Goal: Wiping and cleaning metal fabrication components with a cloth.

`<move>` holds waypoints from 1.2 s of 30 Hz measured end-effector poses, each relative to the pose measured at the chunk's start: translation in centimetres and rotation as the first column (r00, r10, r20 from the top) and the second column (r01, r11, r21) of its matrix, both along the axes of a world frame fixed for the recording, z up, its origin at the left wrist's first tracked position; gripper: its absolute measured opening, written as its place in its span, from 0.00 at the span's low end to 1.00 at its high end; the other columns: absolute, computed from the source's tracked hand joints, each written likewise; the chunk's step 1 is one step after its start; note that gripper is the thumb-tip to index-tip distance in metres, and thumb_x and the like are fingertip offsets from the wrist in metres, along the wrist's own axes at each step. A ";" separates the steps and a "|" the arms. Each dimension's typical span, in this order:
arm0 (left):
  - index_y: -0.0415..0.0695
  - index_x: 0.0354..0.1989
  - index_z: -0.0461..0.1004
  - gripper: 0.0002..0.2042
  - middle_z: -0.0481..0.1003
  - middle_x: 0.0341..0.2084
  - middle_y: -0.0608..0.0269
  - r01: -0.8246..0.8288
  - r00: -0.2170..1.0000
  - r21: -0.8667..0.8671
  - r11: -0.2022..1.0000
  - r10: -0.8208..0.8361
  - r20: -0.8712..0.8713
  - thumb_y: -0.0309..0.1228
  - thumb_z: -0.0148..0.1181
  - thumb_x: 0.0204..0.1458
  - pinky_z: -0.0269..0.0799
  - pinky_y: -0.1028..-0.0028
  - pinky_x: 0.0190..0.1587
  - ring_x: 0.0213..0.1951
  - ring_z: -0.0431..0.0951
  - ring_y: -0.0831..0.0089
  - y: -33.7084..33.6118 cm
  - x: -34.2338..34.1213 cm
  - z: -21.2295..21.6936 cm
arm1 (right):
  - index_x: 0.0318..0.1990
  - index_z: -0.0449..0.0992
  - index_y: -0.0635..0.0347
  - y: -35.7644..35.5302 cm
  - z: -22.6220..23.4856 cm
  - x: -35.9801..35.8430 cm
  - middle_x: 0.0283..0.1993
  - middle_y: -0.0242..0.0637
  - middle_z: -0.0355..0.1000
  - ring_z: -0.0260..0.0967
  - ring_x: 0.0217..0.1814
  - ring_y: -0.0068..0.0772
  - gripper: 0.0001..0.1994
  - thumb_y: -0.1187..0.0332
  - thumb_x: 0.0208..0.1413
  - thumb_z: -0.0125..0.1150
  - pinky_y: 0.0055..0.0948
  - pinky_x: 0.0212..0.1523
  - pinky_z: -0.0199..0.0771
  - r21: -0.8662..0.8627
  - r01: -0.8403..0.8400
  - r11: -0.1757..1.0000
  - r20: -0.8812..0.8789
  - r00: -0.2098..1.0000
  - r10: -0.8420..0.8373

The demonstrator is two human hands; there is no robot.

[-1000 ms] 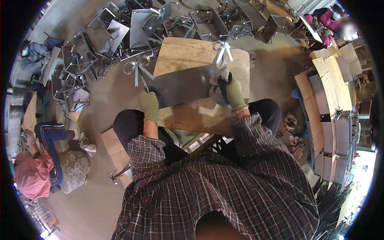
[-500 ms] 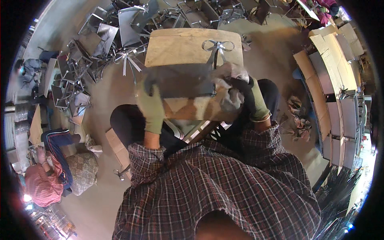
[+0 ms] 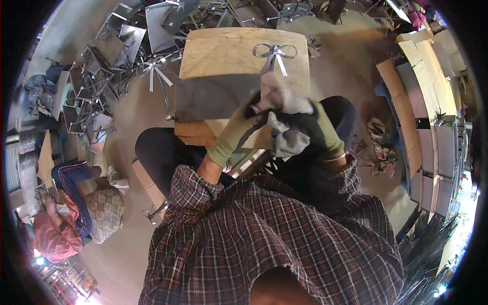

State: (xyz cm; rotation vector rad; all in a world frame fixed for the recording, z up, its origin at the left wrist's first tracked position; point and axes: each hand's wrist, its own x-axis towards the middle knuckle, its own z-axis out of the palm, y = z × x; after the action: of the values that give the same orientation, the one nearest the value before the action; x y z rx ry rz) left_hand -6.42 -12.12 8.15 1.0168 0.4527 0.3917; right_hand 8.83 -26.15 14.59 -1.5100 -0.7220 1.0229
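Note:
A crumpled grey-white rag [image 3: 284, 96] is bunched between my two gloved hands, over the right part of a dark flat metal panel [image 3: 213, 96]. My right hand [image 3: 311, 124], in a green glove with a dark palm, is closed around the rag's right side. From the left, my left hand [image 3: 248, 119], gloved alike, grips its other side; some fingers are blurred or covered by cloth. The panel rests on a wooden board [image 3: 239, 51] between my knees. A shiny metal bow [image 3: 275, 53] shows by its right end, another bow [image 3: 154, 68] off its left.
Many similar dark panels with metal frames [image 3: 162, 30] lie heaped beyond the board. At the right stands a stack of panels and cardboard [image 3: 427, 91], with crumpled rags [image 3: 381, 147] on the floor before it. A co-worker [image 3: 58, 229] sits at the lower left beside a patterned sack [image 3: 104, 216].
My left hand has left the panel's left end and moved right to the rag. The panel has shifted slightly left, and its left end is now uncovered.

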 end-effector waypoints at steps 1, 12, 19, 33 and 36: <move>0.35 0.51 0.69 0.18 0.73 0.46 0.48 0.004 1.000 -0.002 1.000 -0.004 -0.001 0.24 0.56 0.51 0.70 0.74 0.47 0.44 0.74 0.74 0.3 0.1 0.2 | 0.45 0.74 0.67 0.4 -0.1 -0.1 0.41 0.33 0.74 0.68 0.41 0.23 0.16 0.68 0.49 0.60 0.24 0.45 0.68 -0.002 0.004 1.000 -0.001 1.000 -0.004; 0.42 0.53 0.70 0.21 0.77 0.37 0.62 -0.263 0.935 0.468 0.844 0.342 -0.092 0.21 0.59 0.48 0.71 0.76 0.42 0.37 0.76 0.76 5.3 6.7 -5.9 | 0.50 0.73 0.61 2.8 -12.5 3.9 0.48 0.46 0.73 0.71 0.50 0.42 0.16 0.73 0.53 0.51 0.33 0.49 0.68 0.087 -0.040 0.995 0.799 0.600 -0.046; 0.41 0.55 0.68 0.19 0.76 0.41 0.58 0.064 0.974 0.754 0.654 0.125 -0.191 0.18 0.49 0.54 0.70 0.74 0.47 0.42 0.75 0.74 8.8 9.6 -8.3 | 0.50 0.73 0.62 5.5 -13.0 4.3 0.45 0.35 0.72 0.66 0.45 0.23 0.16 0.64 0.56 0.55 0.24 0.46 0.68 -0.022 0.262 0.965 -0.430 0.869 -0.246; 0.36 0.44 0.74 0.11 0.77 0.35 0.63 -0.136 0.981 0.773 0.620 0.193 0.018 0.21 0.46 0.56 0.70 0.74 0.43 0.36 0.74 0.75 9.7 12.6 -7.4 | 0.52 0.70 0.65 8.2 -11.0 9.8 0.51 0.39 0.70 0.65 0.52 0.28 0.17 0.70 0.56 0.51 0.26 0.53 0.66 0.140 0.163 0.977 0.364 0.909 -0.204; 0.35 0.43 0.74 0.12 0.77 0.35 0.64 -0.192 0.980 0.752 0.631 0.157 0.118 0.23 0.43 0.58 0.69 0.76 0.43 0.36 0.74 0.79 10.7 13.5 -7.7 | 0.51 0.71 0.66 8.8 -11.2 9.5 0.51 0.35 0.70 0.65 0.49 0.23 0.17 0.67 0.56 0.54 0.24 0.48 0.67 0.183 0.248 0.951 0.066 0.962 -0.264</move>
State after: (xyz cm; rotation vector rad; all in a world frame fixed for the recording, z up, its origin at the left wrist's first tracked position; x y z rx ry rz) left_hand 7.04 -1.46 0.47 1.8001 0.3439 0.8244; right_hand 18.30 -17.33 3.34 -1.4600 -0.6405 0.6823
